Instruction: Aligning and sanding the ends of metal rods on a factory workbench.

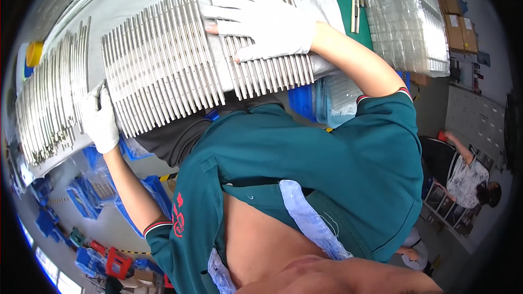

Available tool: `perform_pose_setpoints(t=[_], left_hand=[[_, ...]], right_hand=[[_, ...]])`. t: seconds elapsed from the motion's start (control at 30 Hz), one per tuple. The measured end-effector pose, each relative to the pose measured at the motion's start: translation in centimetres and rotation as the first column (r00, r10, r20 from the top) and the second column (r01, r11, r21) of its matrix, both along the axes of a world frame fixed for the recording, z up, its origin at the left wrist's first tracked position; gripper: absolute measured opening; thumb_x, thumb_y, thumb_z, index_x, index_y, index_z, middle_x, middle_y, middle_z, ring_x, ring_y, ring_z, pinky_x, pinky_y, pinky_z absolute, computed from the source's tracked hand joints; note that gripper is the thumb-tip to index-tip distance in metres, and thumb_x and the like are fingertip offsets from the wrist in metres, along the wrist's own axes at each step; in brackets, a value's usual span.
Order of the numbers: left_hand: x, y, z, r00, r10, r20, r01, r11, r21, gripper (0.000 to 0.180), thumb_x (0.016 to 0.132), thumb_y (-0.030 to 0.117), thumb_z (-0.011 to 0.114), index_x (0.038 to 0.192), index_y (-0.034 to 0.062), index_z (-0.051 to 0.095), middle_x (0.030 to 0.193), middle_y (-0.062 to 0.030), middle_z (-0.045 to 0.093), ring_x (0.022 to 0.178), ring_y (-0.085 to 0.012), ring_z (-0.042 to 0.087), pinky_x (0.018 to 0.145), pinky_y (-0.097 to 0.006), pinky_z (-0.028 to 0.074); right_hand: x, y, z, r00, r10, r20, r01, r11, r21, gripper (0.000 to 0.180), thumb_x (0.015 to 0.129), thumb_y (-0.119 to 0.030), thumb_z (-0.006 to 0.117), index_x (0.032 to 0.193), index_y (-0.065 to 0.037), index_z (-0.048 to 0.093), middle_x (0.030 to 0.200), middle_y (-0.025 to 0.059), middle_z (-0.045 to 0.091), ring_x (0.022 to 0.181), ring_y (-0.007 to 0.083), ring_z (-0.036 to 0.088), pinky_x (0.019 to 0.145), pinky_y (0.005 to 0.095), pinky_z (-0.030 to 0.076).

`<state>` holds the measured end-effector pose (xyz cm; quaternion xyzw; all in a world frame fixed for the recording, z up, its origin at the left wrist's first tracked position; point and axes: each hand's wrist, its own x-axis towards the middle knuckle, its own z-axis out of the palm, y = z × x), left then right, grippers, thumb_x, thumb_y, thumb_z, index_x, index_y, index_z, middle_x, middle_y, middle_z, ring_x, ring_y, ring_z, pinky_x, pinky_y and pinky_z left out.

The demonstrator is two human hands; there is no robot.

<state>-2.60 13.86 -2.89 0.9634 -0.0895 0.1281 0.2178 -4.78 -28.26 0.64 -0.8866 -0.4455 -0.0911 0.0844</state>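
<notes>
Slim silvery metal rods lie side by side in three groups on the pale-covered table. My right hand (261, 24), in a white glove with a bare thumb tip and one bare fingertip, rests flat with fingers spread across the right group of rods (272, 73). The middle group of rods (163, 62) fans slightly and lies untouched by that hand. At its left edge is my gloved left hand (101, 120), fingers apart and pointing away from me, between it and the left group of rods (52, 95). Nothing shows in its grip.
Clear plastic trays (406, 16) are stacked beyond the table's right side. A blue bin (302, 102) stands under the table edge. Wrapped blue crates (90, 193) sit on the floor at left. Another person (468, 179) is in the background at right, near cardboard boxes (460, 30).
</notes>
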Motion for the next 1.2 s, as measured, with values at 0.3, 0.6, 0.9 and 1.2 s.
perform_pose_setpoints(t=[0.3, 0.6, 0.9, 1.2], left_hand=[[0.1, 0.3, -0.3, 1.000, -0.015, 0.004, 0.015, 1.000, -0.020, 0.020, 0.093, 0.015, 0.059, 0.107, 0.0044, 0.070, 0.099, -0.0117, 0.069, 0.093, -0.0232, 0.064, 0.087, -0.033, 0.048], [-0.1, 0.1, -0.1, 1.000, -0.018, 0.016, 0.019, 0.999, -0.034, 0.019, 0.093, 0.013, 0.059, 0.106, 0.0038, 0.070, 0.098, -0.0115, 0.069, 0.092, -0.0229, 0.063, 0.088, -0.033, 0.047], [0.0, 0.2, 0.0, 0.999, -0.019, -0.027, 0.018, 0.998, -0.058, 0.021, 0.094, 0.013, 0.059, 0.109, 0.0025, 0.069, 0.100, -0.0115, 0.069, 0.093, -0.0211, 0.064, 0.088, -0.032, 0.047], [0.1, 0.4, -0.3, 0.999, 0.000, -0.048, -0.002, 0.999, -0.042, 0.022, 0.094, 0.012, 0.059, 0.113, 0.0028, 0.067, 0.105, -0.0108, 0.069, 0.097, -0.0185, 0.064, 0.090, -0.031, 0.047]], right_hand=[[-0.5, -1.7, 0.5, 0.999, -0.020, -0.044, 0.016, 0.995, -0.094, 0.061, 0.092, -0.050, 0.049, 0.140, -0.014, 0.047, 0.149, 0.0092, 0.040, 0.138, 0.0265, 0.034, 0.116, 0.0422, 0.021], [-0.7, -2.0, 0.7, 0.995, -0.048, -0.086, 0.041, 0.996, -0.082, 0.060, 0.091, -0.049, 0.049, 0.140, -0.014, 0.047, 0.149, 0.0086, 0.039, 0.138, 0.0265, 0.034, 0.116, 0.0416, 0.021], [-0.7, -2.3, 0.8, 0.996, -0.039, -0.078, 0.035, 0.997, -0.063, 0.059, 0.089, -0.045, 0.053, 0.136, -0.011, 0.051, 0.146, 0.0103, 0.044, 0.135, 0.0277, 0.038, 0.115, 0.0414, 0.023], [-0.7, -1.9, 0.4, 0.996, -0.041, -0.074, 0.038, 0.998, -0.047, 0.058, 0.088, -0.046, 0.054, 0.136, -0.013, 0.051, 0.147, 0.0092, 0.042, 0.136, 0.0269, 0.036, 0.115, 0.0415, 0.023]])
